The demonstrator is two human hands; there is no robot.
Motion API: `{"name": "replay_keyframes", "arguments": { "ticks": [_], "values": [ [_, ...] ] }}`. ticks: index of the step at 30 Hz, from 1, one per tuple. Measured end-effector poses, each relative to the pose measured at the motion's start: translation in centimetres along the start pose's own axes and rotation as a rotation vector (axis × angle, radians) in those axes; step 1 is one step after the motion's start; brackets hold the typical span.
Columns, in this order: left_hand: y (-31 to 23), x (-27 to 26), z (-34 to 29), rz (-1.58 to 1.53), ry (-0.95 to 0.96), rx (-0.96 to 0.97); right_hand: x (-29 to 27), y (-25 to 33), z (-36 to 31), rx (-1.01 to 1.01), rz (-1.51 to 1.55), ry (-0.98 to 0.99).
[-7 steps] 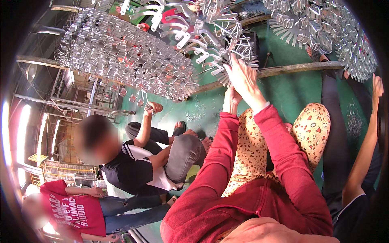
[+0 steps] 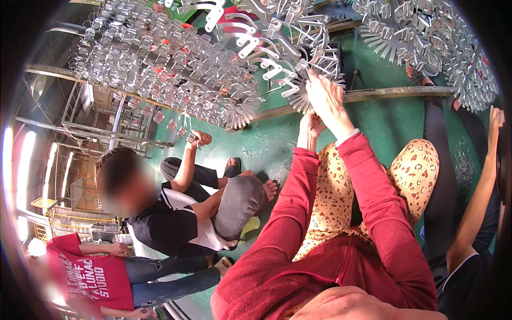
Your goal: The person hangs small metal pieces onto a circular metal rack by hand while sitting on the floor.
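Note:
A hanging bundle of silver metal pieces (image 2: 272,68), with curved arms and flat, fanned-out strips, comes down in front of me. My right hand (image 2: 326,100) reaches up to its lower end, fingers stretched out and touching the fanned strips (image 2: 301,98). Just below and left of it, my left hand (image 2: 309,129) is closed with its fingers curled. Whatever the left fingers may hold is too small or hidden to make out.
A wooden pole (image 2: 394,93) runs across behind my hands. More silver pieces hang in a large mass (image 2: 165,64) on the left and another cluster (image 2: 421,37) at upper right. A seated person's hand (image 2: 198,139) holds small metal pieces; another person's arm (image 2: 480,176) is at right.
My right hand has shifted slightly right, its fingers now against the strips. The left hand stays close below it. The whole view has moved a little.

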State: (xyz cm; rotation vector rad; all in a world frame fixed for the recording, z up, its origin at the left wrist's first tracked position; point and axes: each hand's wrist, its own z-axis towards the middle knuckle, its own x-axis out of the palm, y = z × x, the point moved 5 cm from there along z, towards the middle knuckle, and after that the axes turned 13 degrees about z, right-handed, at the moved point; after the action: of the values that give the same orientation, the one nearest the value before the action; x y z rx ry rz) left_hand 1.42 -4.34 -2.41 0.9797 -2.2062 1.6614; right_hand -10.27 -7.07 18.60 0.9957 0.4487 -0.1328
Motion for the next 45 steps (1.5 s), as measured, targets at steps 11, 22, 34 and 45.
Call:
{"name": "replay_keyframes", "arguments": {
  "ticks": [11,22,34,45],
  "values": [
    [-0.9,0.0,-1.6,-0.034,-0.088,-0.052,-0.9,1.1,0.2,-0.049,0.020,0.041],
    [-0.7,-1.9,-1.7,-0.061,-0.124,-0.057,0.0,1.8,-1.0,-0.067,-0.057,0.030],
    [-1.4,-0.3,-2.2,-0.087,-0.135,-0.053,-0.6,0.8,0.2,0.059,0.080,0.134],
    [-0.9,-1.0,-2.6,-0.190,-0.193,-0.014,0.5,-1.4,0.8,0.100,0.189,0.206]
  ]
}}
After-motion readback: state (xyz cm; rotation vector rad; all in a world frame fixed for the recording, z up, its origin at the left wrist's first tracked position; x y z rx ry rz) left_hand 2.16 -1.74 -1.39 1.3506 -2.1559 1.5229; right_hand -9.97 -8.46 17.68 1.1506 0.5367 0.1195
